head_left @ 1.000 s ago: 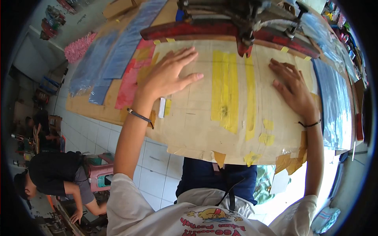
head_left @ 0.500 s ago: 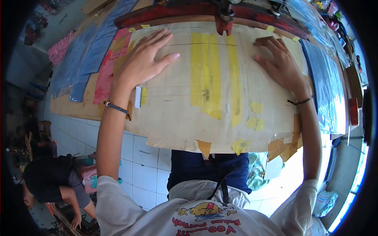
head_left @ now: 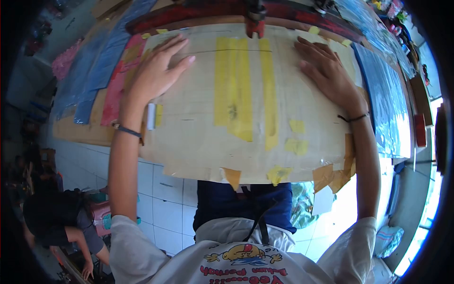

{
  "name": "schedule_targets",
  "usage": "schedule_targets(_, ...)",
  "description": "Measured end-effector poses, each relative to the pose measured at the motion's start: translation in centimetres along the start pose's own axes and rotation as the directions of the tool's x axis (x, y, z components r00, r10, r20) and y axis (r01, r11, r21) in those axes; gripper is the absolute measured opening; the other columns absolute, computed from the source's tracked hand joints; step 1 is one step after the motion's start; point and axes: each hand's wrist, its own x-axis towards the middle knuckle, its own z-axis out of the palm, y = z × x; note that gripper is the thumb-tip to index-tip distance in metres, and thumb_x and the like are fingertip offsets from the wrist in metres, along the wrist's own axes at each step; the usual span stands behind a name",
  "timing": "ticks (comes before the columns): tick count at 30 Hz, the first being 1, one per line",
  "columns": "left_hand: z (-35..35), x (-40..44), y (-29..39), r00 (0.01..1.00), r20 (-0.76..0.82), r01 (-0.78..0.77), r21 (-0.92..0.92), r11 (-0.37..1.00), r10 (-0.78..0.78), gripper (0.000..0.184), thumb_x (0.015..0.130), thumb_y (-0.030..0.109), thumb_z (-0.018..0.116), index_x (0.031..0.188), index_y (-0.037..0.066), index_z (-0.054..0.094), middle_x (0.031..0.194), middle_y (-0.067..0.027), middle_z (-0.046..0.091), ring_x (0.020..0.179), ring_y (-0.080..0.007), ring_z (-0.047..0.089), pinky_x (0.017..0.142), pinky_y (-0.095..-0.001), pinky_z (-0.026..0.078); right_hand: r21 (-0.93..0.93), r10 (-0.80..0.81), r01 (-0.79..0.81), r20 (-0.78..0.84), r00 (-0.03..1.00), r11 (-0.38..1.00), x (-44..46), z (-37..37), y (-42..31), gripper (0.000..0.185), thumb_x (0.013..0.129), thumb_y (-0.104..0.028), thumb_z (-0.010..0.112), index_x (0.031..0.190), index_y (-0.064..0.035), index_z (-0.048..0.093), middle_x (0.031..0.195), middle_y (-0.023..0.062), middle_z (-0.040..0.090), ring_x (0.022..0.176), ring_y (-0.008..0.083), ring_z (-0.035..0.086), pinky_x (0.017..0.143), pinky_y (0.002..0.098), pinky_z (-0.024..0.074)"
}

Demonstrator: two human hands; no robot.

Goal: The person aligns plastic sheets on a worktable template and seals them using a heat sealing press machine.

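Observation:
My left hand point(head_left: 158, 71) lies on the left part of a pale work board point(head_left: 189, 142), fingers stretched forward and thumb spread out. On the board's right part rests my right hand point(head_left: 328, 78), its fingers extended and slightly bent. Neither hand shows anything held. Strips of yellow tape point(head_left: 243, 90) run down the board between them, and a clear film seems to cover parts of the surface. Beyond the fingertips, a red metal bar point(head_left: 189, 18) crosses the far edge, with a forked red metal part point(head_left: 255, 29) at its middle.
Blue plastic sheets point(head_left: 385, 99) lie to the right, and more blue sheets point(head_left: 85, 78) to the left beside a red-pink strip point(head_left: 116, 94). Brown tape point(head_left: 231, 177) hangs from the near edge. A co-worker point(head_left: 56, 217) bends over at lower left.
The whole view has shifted slightly left. My right hand's fingers look straighter and reach a little farther forward; my left hand remains flat on the board.

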Motion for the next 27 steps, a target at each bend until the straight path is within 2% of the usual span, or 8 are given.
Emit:
schedule_targets(2,-0.2,-0.3,-0.2,1.0,-0.013,0.004,0.011,1.0,-0.004,0.069,0.1,0.052,0.057,0.148,0.003,0.052,0.16,-0.0117,0.044,0.146,-0.0316,0.043,0.122,-0.0425,0.034,0.078,-0.043,0.043,0.0,0.999,0.996,0.0,-0.6,0.1,0.045,0.103,-0.032,0.059,0.138,-0.005,0.061,0.147,0.0115,0.058,0.135,0.0326,0.051,0.117,0.0463,0.0355)
schedule_targets(9,0.1,-0.7,0.2,0.999,-0.051,0.005,0.046,0.999,-0.002,0.072,0.099,0.055,0.056,0.15,0.004,0.05,0.161,-0.0122,0.042,0.146,-0.0325,0.043,0.121,-0.0425,0.034,0.092,-0.024,0.023,0.005,1.0,0.996,-0.1,-0.6,-0.1,0.039,0.099,-0.023,0.064,0.132,-0.0037,0.065,0.143,0.0132,0.062,0.133,0.0333,0.053,0.115,0.0455,0.0377)
schedule_targets(13,-0.6,-0.8,0.4,0.996,-0.078,0.046,-0.037,0.998,-0.049,0.06,0.098,0.044,0.062,0.139,0.0,0.06,0.155,-0.0147,0.049,0.136,-0.0353,0.054,0.114,-0.0417,0.044,0.119,-0.01,0.011,-0.009,1.0,0.993,0.2,-0.8,-0.7,0.037,0.097,-0.019,0.065,0.131,-0.002,0.066,0.142,0.0149,0.062,0.133,0.0335,0.053,0.115,0.0451,0.0386)
schedule_targets(14,-0.7,-1.0,0.5,0.985,-0.173,0.014,-0.046,0.999,-0.022,0.051,0.095,0.038,0.065,0.131,0.002,0.067,0.146,-0.0161,0.058,0.125,-0.0361,0.061,0.106,-0.0426,0.05,0.126,-0.008,0.009,-0.012,1.0,0.992,0.2,-0.9,-1.0,0.037,0.097,-0.018,0.065,0.13,-0.0016,0.066,0.142,0.0152,0.062,0.133,0.0334,0.053,0.115,0.0448,0.0388)
schedule_targets(17,-1.4,-1.3,0.5,0.986,-0.151,0.075,-0.021,0.997,-0.077,0.045,0.094,0.038,0.066,0.125,0.005,0.072,0.133,-0.017,0.064,0.12,-0.0359,0.063,0.103,-0.0435,0.051,0.119,0.012,-0.009,-0.02,1.0,0.993,0.2,-0.9,-1.4,0.037,0.096,-0.016,0.065,0.13,-0.0018,0.066,0.142,0.0145,0.062,0.133,0.0325,0.054,0.115,0.0434,0.0394)
schedule_targets(20,-0.9,-1.6,0.2,0.964,-0.263,0.058,0.064,0.996,-0.039,0.039,0.093,0.038,0.067,0.12,0.011,0.075,0.121,-0.0156,0.066,0.115,-0.0351,0.062,0.1,-0.0436,0.051,0.116,0.025,-0.023,-0.016,1.0,0.993,0.2,-0.9,-1.8,0.036,0.097,-0.017,0.066,0.13,-0.0024,0.067,0.142,0.0137,0.062,0.133,0.0323,0.054,0.115,0.0429,0.04)
schedule_targets(23,-0.7,-1.6,-0.5,0.952,-0.305,0.042,0.08,0.996,-0.016,0.033,0.095,0.033,0.064,0.119,0.014,0.076,0.12,-0.0149,0.066,0.115,-0.0349,0.061,0.101,-0.0432,0.049,0.118,0.023,-0.021,-0.014,1.0,0.993,0.3,-1.0,-1.6,0.036,0.097,-0.017,0.066,0.13,-0.0029,0.067,0.142,0.0132,0.063,0.133,0.0319,0.054,0.114,0.0425,0.0409)
schedule_targets(27,-1.0,-1.2,-1.5,0.964,-0.254,0.065,-0.06,0.996,-0.078,0.029,0.098,0.024,0.057,0.117,0.015,0.077,0.118,-0.0134,0.066,0.112,-0.0337,0.062,0.1,-0.0433,0.049,0.135,0.013,-0.01,-0.02,1.0,0.991,0.3,-0.8,-0.7,0.035,0.096,-0.016,0.067,0.129,-0.0031,0.067,0.141,0.0126,0.064,0.132,0.0309,0.055,0.113,0.042,0.042)
